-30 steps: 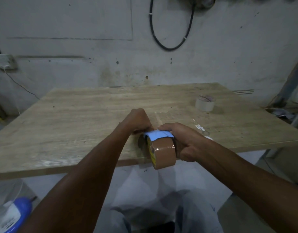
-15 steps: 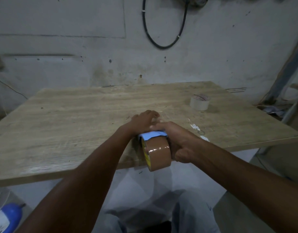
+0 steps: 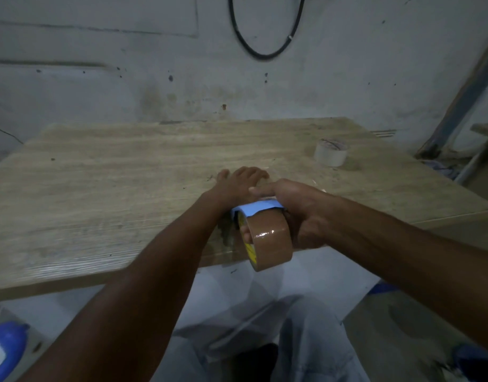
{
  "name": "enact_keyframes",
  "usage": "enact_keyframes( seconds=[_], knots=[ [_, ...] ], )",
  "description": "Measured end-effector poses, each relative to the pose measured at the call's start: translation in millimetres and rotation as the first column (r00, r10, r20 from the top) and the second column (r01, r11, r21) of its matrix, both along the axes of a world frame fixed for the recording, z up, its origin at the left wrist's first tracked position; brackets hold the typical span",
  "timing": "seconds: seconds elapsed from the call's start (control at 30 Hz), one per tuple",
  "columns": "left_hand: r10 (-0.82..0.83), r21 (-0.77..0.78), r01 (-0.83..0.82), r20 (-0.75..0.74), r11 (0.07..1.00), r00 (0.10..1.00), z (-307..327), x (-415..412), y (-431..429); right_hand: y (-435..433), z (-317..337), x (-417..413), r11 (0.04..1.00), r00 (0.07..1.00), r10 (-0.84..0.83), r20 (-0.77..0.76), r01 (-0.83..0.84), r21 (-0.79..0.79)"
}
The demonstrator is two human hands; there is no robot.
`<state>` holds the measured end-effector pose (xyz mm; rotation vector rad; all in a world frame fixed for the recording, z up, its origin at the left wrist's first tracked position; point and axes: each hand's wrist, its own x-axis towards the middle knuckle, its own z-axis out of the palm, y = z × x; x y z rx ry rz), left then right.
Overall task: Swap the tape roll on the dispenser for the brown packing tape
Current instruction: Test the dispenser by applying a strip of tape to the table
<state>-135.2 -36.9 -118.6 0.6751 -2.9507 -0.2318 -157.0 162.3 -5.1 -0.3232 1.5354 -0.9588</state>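
My right hand (image 3: 302,213) grips a brown packing tape roll (image 3: 270,241) on edge at the table's front edge, its lower half hanging past the edge. A light blue strip (image 3: 255,207) lies over the top of the roll, under my right thumb. My left hand (image 3: 238,186) rests on the wooden table (image 3: 113,188) just beyond the roll, fingers stretched forward and slightly apart. Whether it presses on a tape end is hidden. A dark shape left of the roll is too dim to identify. No dispenser body shows clearly.
A whitish, clear tape roll (image 3: 330,153) stands on the table at the far right. A black cable (image 3: 265,55) loops on the wall behind. On the floor at lower left sits a blue-capped bottle (image 3: 6,351). My legs are under the table edge.
My left hand went from a closed fist beside the roll to fingers stretched forward on the table. The right hand and the brown roll stayed at the front edge.
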Motion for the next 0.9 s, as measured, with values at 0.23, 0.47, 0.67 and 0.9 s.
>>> enact_keyframes(
  seconds=[0.23,0.47,0.67,0.9],
  knots=[
    [-0.009,-0.003,0.009,-0.015,1.000,1.000,1,2,-1,0,4,5,0.999,0.999,-0.040,0.009,0.040,0.025],
    [-0.012,-0.025,0.011,-0.026,1.000,1.000,0,0,-2,-2,2,7,0.999,0.999,-0.035,0.009,0.035,0.012],
    [0.000,-0.012,-0.001,-0.019,1.000,1.000,6,5,5,3,4,11,1.000,0.999,-0.026,0.023,0.026,-0.010],
    [0.026,-0.052,-0.030,-0.076,0.998,0.997,7,4,15,17,3,18,0.999,0.999,-0.025,0.034,0.027,-0.039]
  ],
)
